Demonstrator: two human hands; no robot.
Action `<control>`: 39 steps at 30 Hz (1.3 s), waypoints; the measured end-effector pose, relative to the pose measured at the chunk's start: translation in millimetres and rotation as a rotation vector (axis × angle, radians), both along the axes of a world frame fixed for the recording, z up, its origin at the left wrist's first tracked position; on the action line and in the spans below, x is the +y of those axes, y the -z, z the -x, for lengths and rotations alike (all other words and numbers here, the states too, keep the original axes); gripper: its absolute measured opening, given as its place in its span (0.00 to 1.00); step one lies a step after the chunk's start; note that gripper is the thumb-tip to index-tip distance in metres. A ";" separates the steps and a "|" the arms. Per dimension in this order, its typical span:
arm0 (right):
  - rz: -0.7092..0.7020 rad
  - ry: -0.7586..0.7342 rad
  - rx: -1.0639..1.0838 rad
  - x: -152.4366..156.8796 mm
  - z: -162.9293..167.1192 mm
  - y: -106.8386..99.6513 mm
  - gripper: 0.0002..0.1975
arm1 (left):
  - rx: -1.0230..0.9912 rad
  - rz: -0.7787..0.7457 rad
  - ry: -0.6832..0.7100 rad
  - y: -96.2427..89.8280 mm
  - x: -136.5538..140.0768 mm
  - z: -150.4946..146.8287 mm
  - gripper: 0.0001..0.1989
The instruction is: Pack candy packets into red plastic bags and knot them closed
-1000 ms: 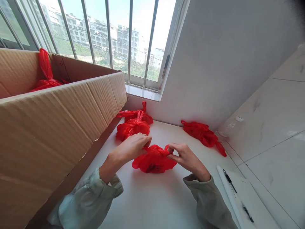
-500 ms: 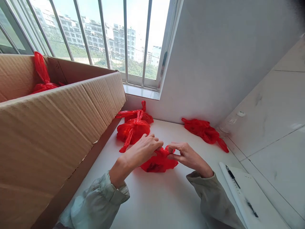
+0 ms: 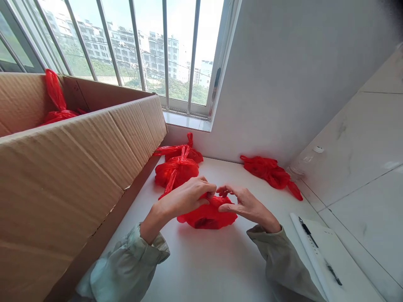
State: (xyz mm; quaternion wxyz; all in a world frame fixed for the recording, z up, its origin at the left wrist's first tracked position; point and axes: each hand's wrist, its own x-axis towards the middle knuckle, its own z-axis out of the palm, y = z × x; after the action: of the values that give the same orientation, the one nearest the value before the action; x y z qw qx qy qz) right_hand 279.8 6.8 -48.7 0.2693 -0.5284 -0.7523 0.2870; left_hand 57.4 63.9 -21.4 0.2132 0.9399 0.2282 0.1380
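A red plastic bag (image 3: pixel 208 218) lies on the white table between my hands, its top gathered and something dark showing faintly through its front. My left hand (image 3: pixel 195 193) is closed at the left of the bag's top, fingers curled against the plastic. On the other side, my right hand (image 3: pixel 244 205) has its thumb and fingers apart, close to the bag's upper edge. Just behind my left hand sits a knotted red bag (image 3: pixel 176 170), with another red bag (image 3: pixel 197 155) behind it near the wall.
A large cardboard box (image 3: pixel 78 167) fills the left side, with a red bag (image 3: pixel 55 94) inside it. Against the back wall lies a crumpled red bag (image 3: pixel 267 170) beside a clear bottle (image 3: pixel 300 164). A pen (image 3: pixel 308 233) rests on a white notebook (image 3: pixel 341 247) at the right.
My right thumb and fingers have moved apart from their pinch on the bag. The bag has spread wider toward the left, and my left wrist has shifted slightly left.
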 end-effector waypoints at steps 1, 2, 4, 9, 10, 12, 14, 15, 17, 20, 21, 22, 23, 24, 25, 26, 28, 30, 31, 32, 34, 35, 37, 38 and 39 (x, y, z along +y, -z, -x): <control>-0.002 -0.013 0.001 0.6 3.2 0.6 0.11 | -0.003 0.002 -0.004 0.9 0.0 -0.2 0.08; -0.007 -0.022 -0.002 1.2 5.3 1.1 0.08 | -0.004 0.003 -0.008 1.6 0.3 0.1 0.08; -0.022 -0.012 0.005 2.1 5.5 1.5 0.06 | 0.003 0.011 -0.010 1.7 2.3 1.8 0.08; -0.051 0.047 0.092 2.7 -7.0 -1.2 0.06 | 0.004 0.057 0.003 -4.5 8.3 10.0 0.06; -0.041 0.060 0.106 2.9 -8.6 -1.5 0.05 | 0.004 0.066 0.003 -6.3 8.4 11.3 0.06; -0.023 0.089 0.125 3.4 -8.6 -1.2 0.05 | 0.008 0.076 -0.009 -9.1 6.5 12.2 0.04; -0.024 0.121 0.125 3.5 -4.3 -0.1 0.06 | 0.019 0.068 -0.044 -9.9 2.0 9.9 0.07; -0.031 0.132 0.123 3.3 -1.0 0.5 0.06 | 0.027 0.056 -0.067 -9.4 -0.8 7.4 0.11; -0.052 0.150 0.130 2.0 6.7 1.0 0.05 | 0.044 0.018 -0.111 -6.8 -6.1 0.8 0.14; -0.079 0.171 0.133 -1.1 16.7 0.0 0.04 | 0.052 -0.036 -0.140 -2.1 -9.8 -8.0 0.10; -0.076 0.164 0.125 -2.0 18.8 -0.6 0.06 | 0.047 -0.041 -0.134 -1.1 -9.7 -9.3 0.10; -0.067 0.152 0.115 -2.5 20.1 -1.2 0.07 | 0.039 -0.038 -0.123 -0.6 -9.0 -9.6 0.11; -0.055 0.140 0.109 -2.6 20.6 -1.7 0.07 | 0.027 -0.028 -0.109 -0.8 -7.7 -8.8 0.11; -0.045 0.133 0.111 -2.3 20.3 -2.1 0.07 | 0.012 -0.011 -0.094 -1.5 -6.2 -7.2 0.11; -0.038 0.137 0.122 -1.6 19.3 -2.3 0.07 | -0.008 0.010 -0.081 -2.7 -4.3 -4.8 0.11; -0.035 0.154 0.141 -0.7 17.6 -2.3 0.07 | -0.031 0.035 -0.072 -4.3 -2.3 -2.0 0.10; -0.007 0.210 0.240 1.6 12.8 -1.3 0.05 | -0.093 0.088 -0.070 -8.0 1.8 3.9 0.09; 0.052 0.245 0.364 4.2 7.2 0.9 0.05 | -0.171 0.153 -0.084 -11.6 5.3 8.8 0.08; 0.083 0.254 0.416 5.5 4.6 2.4 0.04 | -0.215 0.192 -0.095 -13.0 6.5 10.4 0.08; 0.108 0.259 0.452 6.6 2.4 4.0 0.04 | -0.261 0.238 -0.108 -14.1 7.2 11.4 0.09; 0.131 0.266 0.477 8.2 -0.3 6.6 0.02 | -0.349 0.348 -0.129 -15.2 6.8 11.1 0.11; 0.140 0.266 0.487 8.4 -0.6 7.1 0.03 | -0.389 0.406 -0.138 -15.2 5.9 10.1 0.12; 0.156 0.244 0.515 6.9 0.7 5.8 0.09 | -0.459 0.511 -0.151 -14.9 3.1 6.9 0.14; 0.161 0.224 0.529 5.2 2.1 3.9 0.13 | -0.487 0.550 -0.154 -14.9 1.4 5.2 0.15; 0.165 0.203 0.539 3.0 3.8 1.3 0.16 | -0.509 0.578 -0.158 -15.1 -0.2 3.9 0.14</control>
State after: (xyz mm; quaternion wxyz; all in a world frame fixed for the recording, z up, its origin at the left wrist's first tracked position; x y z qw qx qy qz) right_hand 276.0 9.8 -49.9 0.4429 -0.5255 -0.5713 0.4486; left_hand 53.6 63.6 -6.3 0.5076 0.7563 0.2693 0.3127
